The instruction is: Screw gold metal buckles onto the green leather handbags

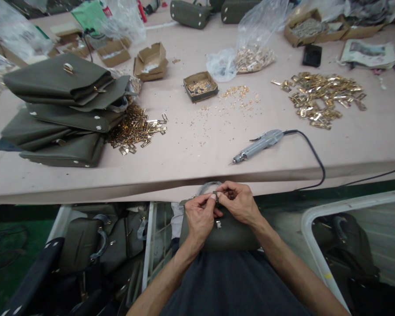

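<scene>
The bag rests on the lap, just below the bench edge; both hands meet at its top rim. The left hand has its grip closed, fingertips pinching a small metal fitting; the right hand pinches the same fitting from the other side, grip likewise closed. The driver lies on the bench, well apart. The risk, as I judge it: the fitting is tiny and held by fingertips alone; a slip could drop it into the lap or scratch the bag; with both hands busy, the bag could slide.
</scene>
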`<state>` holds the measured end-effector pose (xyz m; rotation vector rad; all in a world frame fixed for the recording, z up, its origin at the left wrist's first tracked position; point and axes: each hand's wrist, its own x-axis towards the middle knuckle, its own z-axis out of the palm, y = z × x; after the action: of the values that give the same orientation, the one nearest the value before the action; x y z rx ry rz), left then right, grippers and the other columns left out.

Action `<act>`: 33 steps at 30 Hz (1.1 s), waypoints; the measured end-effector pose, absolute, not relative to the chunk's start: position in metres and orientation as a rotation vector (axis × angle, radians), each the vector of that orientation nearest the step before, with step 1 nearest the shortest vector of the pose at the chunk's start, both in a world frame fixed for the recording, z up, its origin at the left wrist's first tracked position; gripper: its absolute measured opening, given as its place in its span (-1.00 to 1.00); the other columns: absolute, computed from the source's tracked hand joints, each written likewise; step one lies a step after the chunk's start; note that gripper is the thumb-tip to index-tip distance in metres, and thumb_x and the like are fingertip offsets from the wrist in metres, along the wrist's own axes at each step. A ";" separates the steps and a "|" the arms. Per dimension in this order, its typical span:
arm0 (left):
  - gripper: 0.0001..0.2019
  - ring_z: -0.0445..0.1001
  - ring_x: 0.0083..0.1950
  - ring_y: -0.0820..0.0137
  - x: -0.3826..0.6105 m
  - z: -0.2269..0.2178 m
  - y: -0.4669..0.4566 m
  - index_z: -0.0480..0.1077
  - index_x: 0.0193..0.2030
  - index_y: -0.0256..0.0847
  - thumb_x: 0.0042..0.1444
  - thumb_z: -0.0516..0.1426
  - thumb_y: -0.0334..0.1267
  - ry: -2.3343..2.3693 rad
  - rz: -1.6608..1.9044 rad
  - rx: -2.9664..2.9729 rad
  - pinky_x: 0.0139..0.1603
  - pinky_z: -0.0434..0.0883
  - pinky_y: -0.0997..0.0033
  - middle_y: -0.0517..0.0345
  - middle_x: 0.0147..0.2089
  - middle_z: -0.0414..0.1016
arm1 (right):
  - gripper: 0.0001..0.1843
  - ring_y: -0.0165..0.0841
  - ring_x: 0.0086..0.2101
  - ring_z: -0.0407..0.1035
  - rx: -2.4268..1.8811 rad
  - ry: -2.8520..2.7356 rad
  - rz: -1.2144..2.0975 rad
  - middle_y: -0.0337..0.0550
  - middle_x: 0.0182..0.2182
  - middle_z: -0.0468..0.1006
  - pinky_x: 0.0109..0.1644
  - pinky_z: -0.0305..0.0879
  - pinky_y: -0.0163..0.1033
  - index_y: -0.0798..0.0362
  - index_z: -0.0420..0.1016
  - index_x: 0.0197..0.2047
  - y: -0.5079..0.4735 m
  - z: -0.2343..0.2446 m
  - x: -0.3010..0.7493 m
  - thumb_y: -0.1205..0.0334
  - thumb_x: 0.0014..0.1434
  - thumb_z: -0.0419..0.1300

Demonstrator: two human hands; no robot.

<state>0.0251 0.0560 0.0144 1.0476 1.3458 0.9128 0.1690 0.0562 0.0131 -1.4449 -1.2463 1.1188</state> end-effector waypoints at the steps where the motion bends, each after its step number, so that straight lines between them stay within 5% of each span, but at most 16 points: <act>1: -0.74 0.50 -0.64 0.38 0.025 0.013 0.056 0.66 -0.22 -0.25 0.21 0.23 -0.10 1.362 0.912 1.064 -0.57 0.41 0.51 0.19 -0.65 0.52 | -0.92 -0.42 -0.51 0.35 -1.453 -1.247 1.118 -0.26 -0.51 0.51 -0.45 0.27 -0.35 0.08 0.59 -0.30 0.057 0.012 0.168 0.27 0.14 0.28; 5: -0.75 0.46 -0.66 0.40 0.024 0.008 0.056 0.65 -0.26 -0.24 0.21 0.22 -0.11 1.407 0.904 1.084 -0.59 0.37 0.52 0.20 -0.68 0.49 | -0.94 -0.44 -0.51 0.34 -1.468 -1.237 1.131 -0.27 -0.53 0.50 -0.45 0.26 -0.36 0.09 0.58 -0.31 0.057 0.007 0.167 0.30 0.13 0.27; 16: -0.68 0.50 -0.63 0.38 0.023 0.005 0.055 0.62 -0.19 -0.28 0.24 0.21 -0.03 1.303 0.877 1.059 -0.56 0.44 0.50 0.14 -0.62 0.55 | -0.68 -0.39 -0.48 0.41 -1.311 -1.173 1.321 -0.20 -0.47 0.56 -0.40 0.38 -0.32 0.09 0.59 -0.31 0.062 0.002 0.175 -0.02 0.28 0.31; 23: -0.63 0.67 -0.40 0.29 0.019 0.005 0.056 0.56 0.03 -0.36 0.14 0.30 -0.18 1.121 0.856 0.972 -0.36 0.61 0.40 -0.11 -0.21 0.70 | -0.68 -0.39 -0.49 0.39 -1.281 -1.117 1.327 -0.18 -0.46 0.56 -0.42 0.36 -0.32 0.10 0.58 -0.30 0.064 -0.002 0.176 -0.02 0.27 0.32; 33: -0.67 0.66 -0.45 0.27 0.019 0.006 0.058 0.53 -0.06 -0.47 0.07 0.31 -0.28 1.111 0.875 0.885 -0.40 0.63 0.39 -0.15 -0.31 0.69 | -0.70 -0.40 -0.49 0.39 -1.294 -1.126 1.285 -0.19 -0.47 0.56 -0.43 0.35 -0.34 0.10 0.56 -0.30 0.061 -0.004 0.174 0.01 0.28 0.32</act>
<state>0.0194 0.0575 0.0059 0.8849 1.1111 0.8751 0.1739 0.0609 -0.0041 -1.2937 -1.1257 1.2853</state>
